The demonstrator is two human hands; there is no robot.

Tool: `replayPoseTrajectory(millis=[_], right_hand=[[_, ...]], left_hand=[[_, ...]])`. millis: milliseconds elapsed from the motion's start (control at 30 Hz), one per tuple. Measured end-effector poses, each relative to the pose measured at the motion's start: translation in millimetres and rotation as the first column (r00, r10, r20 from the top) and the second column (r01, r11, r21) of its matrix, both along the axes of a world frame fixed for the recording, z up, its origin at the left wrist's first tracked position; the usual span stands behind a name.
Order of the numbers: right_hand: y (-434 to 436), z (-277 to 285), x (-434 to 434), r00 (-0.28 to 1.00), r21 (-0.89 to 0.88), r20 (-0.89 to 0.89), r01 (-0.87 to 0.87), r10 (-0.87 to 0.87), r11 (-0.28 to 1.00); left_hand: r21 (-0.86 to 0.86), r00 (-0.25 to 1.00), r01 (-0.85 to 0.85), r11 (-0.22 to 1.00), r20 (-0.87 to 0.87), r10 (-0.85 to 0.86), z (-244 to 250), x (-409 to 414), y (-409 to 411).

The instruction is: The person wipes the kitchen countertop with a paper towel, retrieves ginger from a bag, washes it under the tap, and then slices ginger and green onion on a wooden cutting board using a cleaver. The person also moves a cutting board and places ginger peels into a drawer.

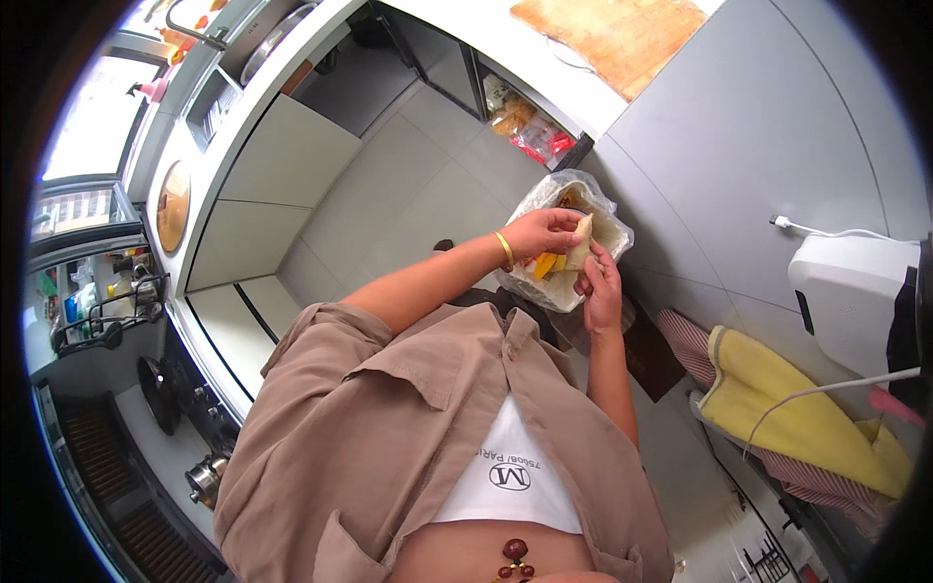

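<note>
My left hand, with a gold bangle at its wrist, pinches the upper part of a pale beige piece; whether it is peel or food cannot be told. Its right edge is between the fingers and thumb of my right hand. Both hands are over a waste bin lined with a whitish plastic bag. Inside the bin, partly hidden by my hands, lie a yellow piece and other scraps.
Beyond the bin, packaged food fills a low open drawer. A wooden board lies on the white counter above. To the right are a wall-mounted white device and a yellow towel. White cabinets flank the tiled floor.
</note>
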State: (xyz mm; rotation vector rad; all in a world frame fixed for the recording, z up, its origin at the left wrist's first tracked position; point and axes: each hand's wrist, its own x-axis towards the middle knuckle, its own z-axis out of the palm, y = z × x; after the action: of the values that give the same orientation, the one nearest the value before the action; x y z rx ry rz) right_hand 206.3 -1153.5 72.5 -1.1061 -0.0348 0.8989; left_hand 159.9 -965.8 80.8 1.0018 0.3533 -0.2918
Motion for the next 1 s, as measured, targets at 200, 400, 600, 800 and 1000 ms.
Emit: replayPoseTrajectory(millis=[200, 400, 600, 800, 1000], right_hand=[[19, 1, 4, 0.989, -0.059, 0.123, -0.071, 0.077, 0.996], [64, 6, -5, 0.920, -0.177, 0.352, -0.115, 0.172, 0.977], [134, 28, -41, 0.769, -0.336, 0.541, -0.172, 0.339, 0.926], [237, 39, -96, 0.802, -0.224, 0.395, -0.388, 0.447, 0.894], [361, 48, -163, 0.652, -0.232, 0.478, -0.552, 0.588, 0.801]], left_hand=[[-0.054, 0.995, -0.083, 0.995, -0.056, 0.080, 15, -12, 16], [-0.102, 0.974, -0.226, 0.969, 0.004, 0.228, 9, -42, 45], [-0.081, 0.933, -0.335, 0.939, 0.113, 0.342, 7, -87, 96], [-0.107, 0.846, -0.525, 0.845, 0.046, 0.531, 31, -158, 179], [0.087, 0.691, -0.723, 0.686, 0.114, 0.714, 25, -233, 272]])
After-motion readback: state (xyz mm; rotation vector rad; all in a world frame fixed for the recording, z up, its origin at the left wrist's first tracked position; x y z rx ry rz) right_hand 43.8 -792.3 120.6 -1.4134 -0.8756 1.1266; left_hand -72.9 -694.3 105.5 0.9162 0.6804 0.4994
